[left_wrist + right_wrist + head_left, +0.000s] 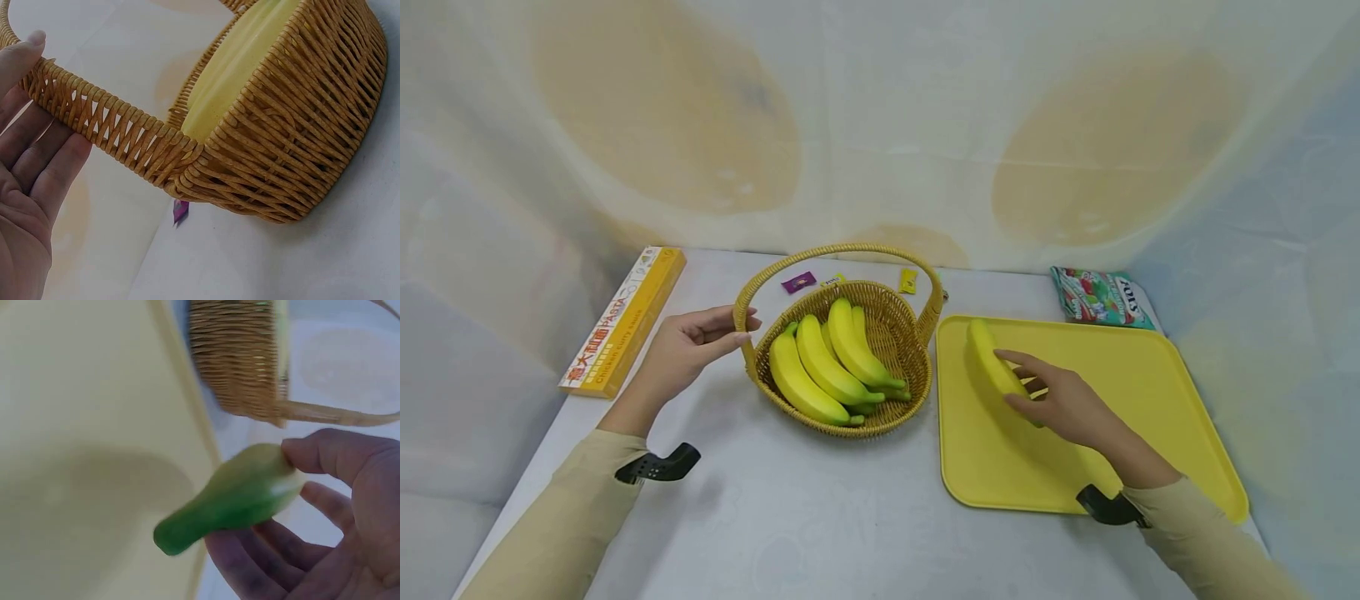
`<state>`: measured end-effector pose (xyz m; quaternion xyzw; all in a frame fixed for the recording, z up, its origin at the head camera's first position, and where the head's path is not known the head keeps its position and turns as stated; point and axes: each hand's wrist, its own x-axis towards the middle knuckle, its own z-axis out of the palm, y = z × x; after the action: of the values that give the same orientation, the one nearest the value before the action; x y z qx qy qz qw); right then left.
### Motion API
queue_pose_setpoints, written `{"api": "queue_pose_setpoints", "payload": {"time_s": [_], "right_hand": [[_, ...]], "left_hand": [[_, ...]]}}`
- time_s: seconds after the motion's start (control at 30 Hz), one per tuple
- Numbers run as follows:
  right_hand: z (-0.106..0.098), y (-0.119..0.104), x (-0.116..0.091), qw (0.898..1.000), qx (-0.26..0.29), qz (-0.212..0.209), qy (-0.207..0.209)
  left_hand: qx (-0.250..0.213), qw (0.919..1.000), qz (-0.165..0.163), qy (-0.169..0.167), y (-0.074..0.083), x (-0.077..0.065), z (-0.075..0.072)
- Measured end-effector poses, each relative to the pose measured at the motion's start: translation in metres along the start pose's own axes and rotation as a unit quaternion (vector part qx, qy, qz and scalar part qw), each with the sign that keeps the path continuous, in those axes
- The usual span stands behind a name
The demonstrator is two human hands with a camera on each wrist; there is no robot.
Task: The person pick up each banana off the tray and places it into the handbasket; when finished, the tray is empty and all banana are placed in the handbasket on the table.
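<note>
A wicker basket point(895, 342) with a tall arched handle point(842, 249) stands on the white table, and several yellow bananas point(827, 371) lie inside it. My left hand point(681, 354) holds the left side of the handle, thumb on one face and fingers on the other, as the left wrist view shows. Over the left part of a yellow tray point(1120, 375), my right hand point(1067, 404) grips a single banana point(989, 354) between thumb and fingers. In the right wrist view that banana's green stem end point(181, 528) points away from the palm, above the tray's surface.
A yellow and white pasta box point(625, 321) lies at the table's left edge. Behind the basket are a purple wrapped candy point(798, 282) and a yellow one point(907, 281). A green candy bag point(1101, 297) lies by the tray's far edge. Pale curtains enclose the table.
</note>
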<state>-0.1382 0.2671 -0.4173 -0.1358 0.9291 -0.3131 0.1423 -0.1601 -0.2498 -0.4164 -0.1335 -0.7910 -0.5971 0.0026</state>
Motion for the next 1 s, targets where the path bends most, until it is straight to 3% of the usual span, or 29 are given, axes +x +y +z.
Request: {"api": "queue_pose_setpoints", "payload": {"time_s": [0.3, 0.6, 0.87, 1.0], "right_hand": [[-0.027, -0.022, -0.018, 0.997, 0.036, -0.056, -0.048], [-0.035, -0.04, -0.023, 0.986, 0.071, -0.114, -0.1], [-0.028, -0.067, -0.005, 0.975, 0.088, -0.154, -0.135], [-0.017, -0.084, 0.012, 0.976, 0.063, -0.162, -0.129]], "left_hand": [[0.006, 1.0, 0.003, 0.002, 0.0, 0.0, 0.0], [0.013, 0.9999, -0.001, 0.004, 0.002, 0.0, 0.0], [0.013, 0.9999, -0.003, 0.004, 0.002, 0.0, 0.001], [0.012, 0.9999, 0.0, 0.006, 0.001, 0.0, 0.0]]}}
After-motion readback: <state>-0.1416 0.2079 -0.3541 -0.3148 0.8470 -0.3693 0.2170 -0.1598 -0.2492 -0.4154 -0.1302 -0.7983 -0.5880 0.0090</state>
